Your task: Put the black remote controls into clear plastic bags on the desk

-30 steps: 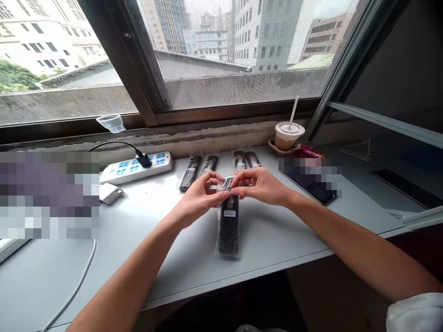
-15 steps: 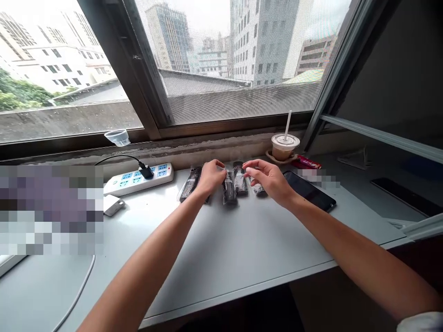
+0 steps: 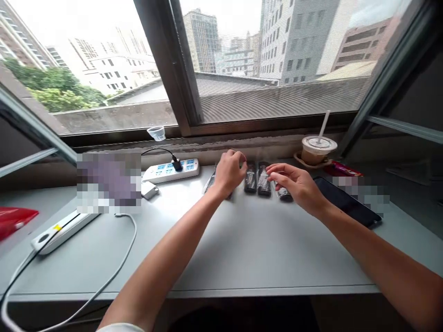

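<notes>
Several black items in clear plastic packets lie in a row near the back of the desk. My left hand [image 3: 230, 171] is over the left part of the row, palm down with fingers bent and a small gap by the thumb; it partly covers a packet [image 3: 209, 182]. Just right of it are two upright-lying packets side by side, a black packet [image 3: 250, 180] and another black packet [image 3: 264, 180]. My right hand [image 3: 298, 185] hovers by the rightmost packet [image 3: 285, 195], thumb and fingers loosely apart, nothing visible in them.
Behind stands a lidded drink cup [image 3: 317, 150] with a straw. A dark tablet [image 3: 348, 203] lies under my right forearm. At left are a power strip [image 3: 188, 171] with a black plug, a white adapter [image 3: 148, 190], a white cable [image 3: 129, 249] and a blurred patch.
The view has turned left, so more of the desk's left side shows. My left hand has shifted left relative to the packets, uncovering the middle ones. My right hand stays by the rightmost packet.
</notes>
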`<state>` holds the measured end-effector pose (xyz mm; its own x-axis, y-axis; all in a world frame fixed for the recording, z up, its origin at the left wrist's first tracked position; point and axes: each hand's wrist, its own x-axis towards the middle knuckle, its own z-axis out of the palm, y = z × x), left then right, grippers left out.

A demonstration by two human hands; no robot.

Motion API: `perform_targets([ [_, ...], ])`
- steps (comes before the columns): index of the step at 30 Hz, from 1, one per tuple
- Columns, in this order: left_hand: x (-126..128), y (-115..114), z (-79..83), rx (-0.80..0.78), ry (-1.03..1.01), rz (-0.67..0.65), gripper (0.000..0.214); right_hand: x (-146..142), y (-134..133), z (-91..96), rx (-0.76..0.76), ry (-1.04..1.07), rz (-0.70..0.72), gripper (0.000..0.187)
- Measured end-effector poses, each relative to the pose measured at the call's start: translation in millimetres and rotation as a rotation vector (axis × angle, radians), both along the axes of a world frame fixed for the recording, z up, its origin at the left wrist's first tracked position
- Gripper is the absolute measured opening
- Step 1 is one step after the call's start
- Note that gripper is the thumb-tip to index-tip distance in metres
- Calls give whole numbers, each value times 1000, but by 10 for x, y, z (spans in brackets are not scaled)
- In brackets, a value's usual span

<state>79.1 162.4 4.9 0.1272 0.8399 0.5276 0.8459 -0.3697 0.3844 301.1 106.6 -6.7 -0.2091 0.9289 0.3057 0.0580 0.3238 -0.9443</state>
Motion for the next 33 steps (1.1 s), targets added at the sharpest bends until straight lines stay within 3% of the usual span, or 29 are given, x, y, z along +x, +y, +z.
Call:
perform_targets([
  [3, -564, -342, 287, 136, -28, 50, 11, 0, -15, -8, 19, -25, 5, 26],
  [4, -803, -467, 376, 245, -59, 99, 10, 0, -22, -7, 24, -34, 5, 26],
  [7, -1600, -842, 549, 460, -112, 369, 16, -1, -48, 7, 37, -54, 1, 25],
  [11, -2555, -1243, 504, 537, -177, 714, 31, -11, -65, 13, 34, -74, -5, 27],
  [14, -2974, -1395, 378, 503, -234, 811, 38, -16, -64, -6, 17, -62, 12, 27],
  [17, -3124, -1433, 290, 421, -290, 817, 43, -9, -70, -18, 13, -79, 10, 27],
  [27, -3136, -1372, 275, 326, -330, 801, 45, 3, -90, 22, 6, -126, -16, 31],
  [33, -3215, -1363, 152, 258, -388, 777, 45, 0, -115, 50, 24, -131, -11, 30],
])
